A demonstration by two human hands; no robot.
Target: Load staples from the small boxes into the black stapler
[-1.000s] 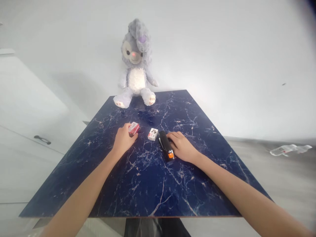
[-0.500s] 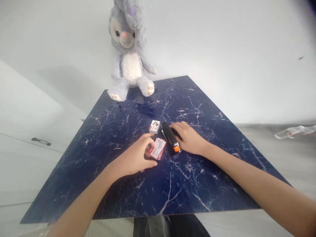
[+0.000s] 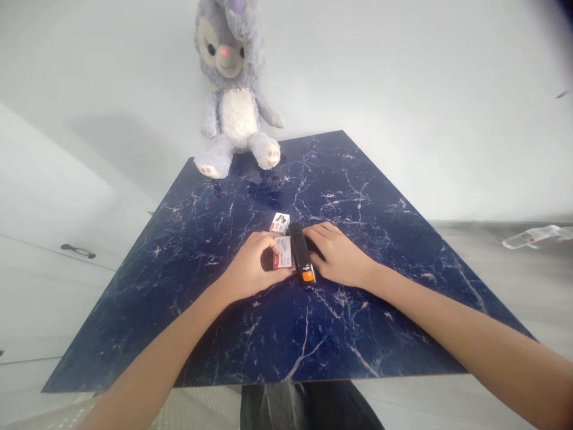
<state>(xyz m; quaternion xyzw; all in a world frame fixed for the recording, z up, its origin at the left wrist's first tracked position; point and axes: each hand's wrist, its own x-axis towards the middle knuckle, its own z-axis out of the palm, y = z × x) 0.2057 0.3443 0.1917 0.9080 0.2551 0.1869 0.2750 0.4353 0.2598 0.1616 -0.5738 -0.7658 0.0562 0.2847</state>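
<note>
A black stapler (image 3: 302,254) with an orange patch at its near end lies lengthwise at the middle of the table. My right hand (image 3: 333,252) is at its right side, fingers curled against it. My left hand (image 3: 253,266) is closed around a small stack of red-and-white packs (image 3: 283,253), thumb at the near end and fingers at the far end. The packs sit right against the stapler's left side. Just beyond them stands a small white box (image 3: 280,222) with red print and a dark picture on top. My left fingers partly cover the packs' left edge.
All of this is on a dark blue marble-patterned table (image 3: 250,346). A grey-and-white plush toy (image 3: 239,116) sits at its far left edge against the white wall. A cabinet handle (image 3: 78,251) is at the left. Clear plastic (image 3: 535,236) lies on the floor at the right.
The stapler has shifted left and turned straighter, with my right hand following. My left hand has squared up the red-and-white packs, and the gap between packs and stapler has closed.
</note>
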